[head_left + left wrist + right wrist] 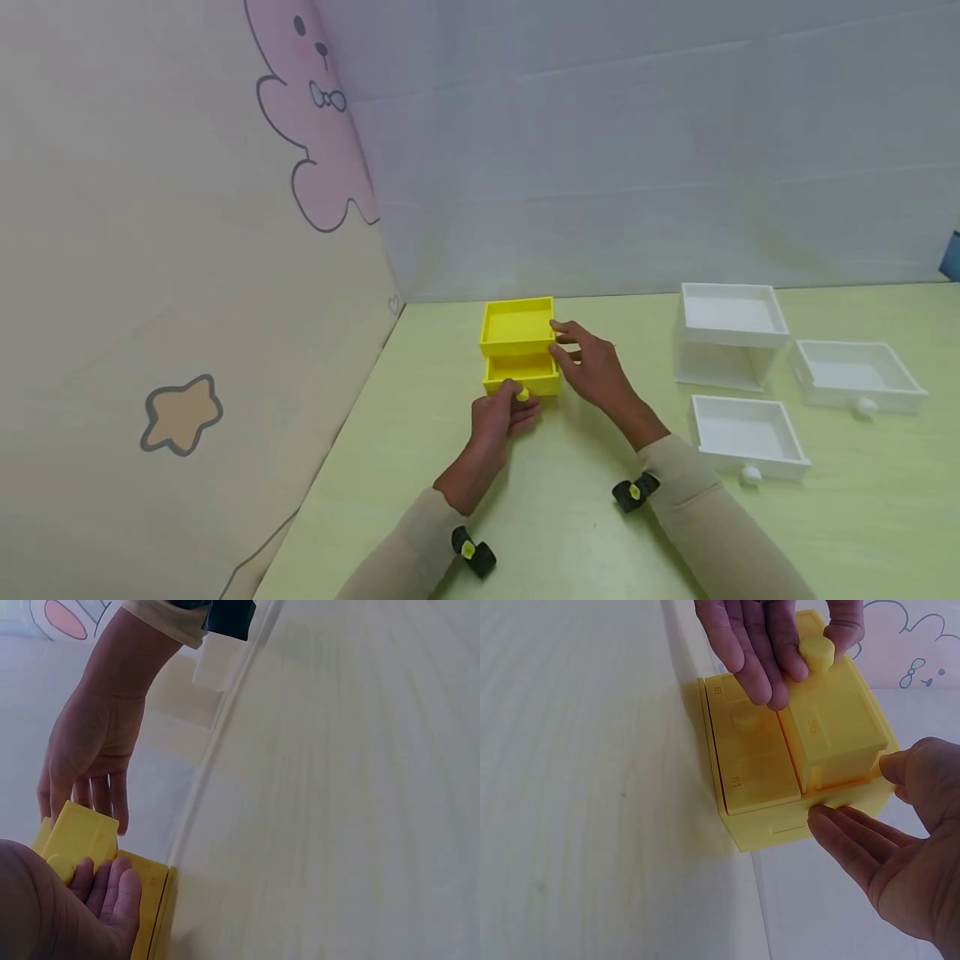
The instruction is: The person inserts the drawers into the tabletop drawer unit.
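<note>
A small yellow two-drawer cabinet point(517, 323) stands on the table with its upper drawer point(522, 382) pulled partly out. My left hand point(498, 417) is at the drawer's front and pinches its round knob point(817, 652) between thumb and index finger, the other fingers lying below. At the cabinet's right side is my right hand point(596, 367), its fairly straight fingers and thumb touching the wall near the upper drawer. In the right wrist view the lower drawer point(754, 761) sits closed beneath. The pulled-out drawer shows nothing inside in the head view.
To the right stands a white cabinet point(731, 312) with an open front. One white drawer point(750, 429) lies in front of it and another white drawer point(858, 375) to its right. A patterned wall cloth point(187, 275) hangs along the table's left edge, a pale cloth point(637, 167) behind.
</note>
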Demonstrator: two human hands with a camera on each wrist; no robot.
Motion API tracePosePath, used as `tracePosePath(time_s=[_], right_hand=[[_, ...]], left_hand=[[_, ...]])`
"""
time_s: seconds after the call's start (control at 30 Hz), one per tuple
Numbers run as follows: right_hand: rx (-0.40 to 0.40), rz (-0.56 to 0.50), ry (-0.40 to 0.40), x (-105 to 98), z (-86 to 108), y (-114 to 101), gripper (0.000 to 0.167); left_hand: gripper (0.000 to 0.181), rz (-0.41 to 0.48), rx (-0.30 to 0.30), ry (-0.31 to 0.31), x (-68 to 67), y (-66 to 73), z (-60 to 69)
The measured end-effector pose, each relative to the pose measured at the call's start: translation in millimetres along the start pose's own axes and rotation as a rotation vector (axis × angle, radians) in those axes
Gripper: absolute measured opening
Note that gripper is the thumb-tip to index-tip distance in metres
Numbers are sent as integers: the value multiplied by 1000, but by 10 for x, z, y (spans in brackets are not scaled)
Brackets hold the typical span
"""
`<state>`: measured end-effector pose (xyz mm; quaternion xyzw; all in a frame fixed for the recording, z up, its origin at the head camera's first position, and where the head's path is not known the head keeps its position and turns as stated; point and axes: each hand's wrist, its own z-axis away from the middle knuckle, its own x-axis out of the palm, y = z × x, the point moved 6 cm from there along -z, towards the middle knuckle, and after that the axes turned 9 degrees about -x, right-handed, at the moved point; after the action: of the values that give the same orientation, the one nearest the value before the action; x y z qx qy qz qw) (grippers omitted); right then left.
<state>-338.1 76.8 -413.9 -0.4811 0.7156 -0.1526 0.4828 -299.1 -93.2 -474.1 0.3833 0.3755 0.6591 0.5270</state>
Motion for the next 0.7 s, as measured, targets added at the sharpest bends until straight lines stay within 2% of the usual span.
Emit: tracePosePath(time_s=[0.07, 0.23, 0.27, 0.3, 0.7], right_hand=[[-1, 0, 3, -5, -4, 5, 41], [-9, -14, 12, -2, 3, 13, 41], [-8, -16, 15, 0, 6, 17, 41], [-7, -18, 16, 0, 7, 18, 41], [-10, -17, 16, 2, -5, 13, 41]], left_hand=[[38, 2, 6, 1, 18, 40, 50], [35, 15, 21, 30, 16, 26, 38], [35, 20, 20, 36, 8, -17, -21], [34, 22, 21, 40, 7, -24, -26], [38, 22, 44, 62, 14, -5, -35]])
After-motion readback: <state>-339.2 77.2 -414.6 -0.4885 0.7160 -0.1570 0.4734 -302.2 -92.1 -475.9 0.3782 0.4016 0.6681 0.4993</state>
